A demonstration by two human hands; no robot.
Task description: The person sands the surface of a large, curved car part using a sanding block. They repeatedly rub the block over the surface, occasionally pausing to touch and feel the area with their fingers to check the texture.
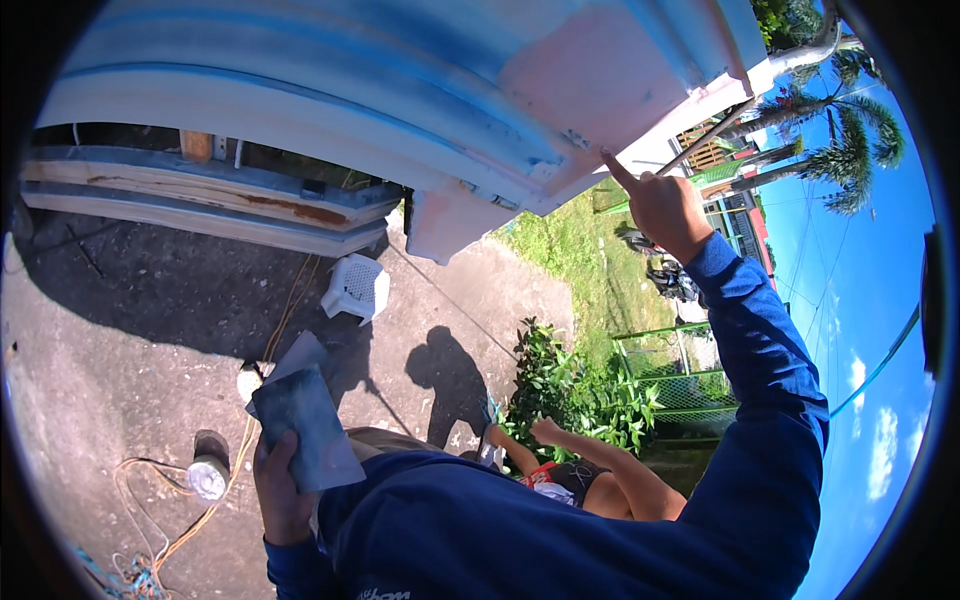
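Blue and pale pink painted surface (480, 90) lay right at the tip of the right hand (662, 205), up and ahead of it, stretching away to the left of that hand in long curved bands. Right hand raised high on a blue sleeve (770, 370), index finger out and touching the lower pink edge, other fingers curled together on nothing. Left hand (282, 490) held low, well below and to the left of the right one, clamped around a flat sheet of blue-grey sanding paper (300, 415), long side running up and away from the palm. Nearer to the painted surface: the right hand, by far. Counted: one sheet, two hands, one pointing finger. Further below the left hand, on the concrete ground (130, 330): one white plastic stool (356, 288), one round tin (208, 477), a tangle of cord (150, 550). Below the right arm, one other person's bare legs (590, 470) beside green plants (570, 385).
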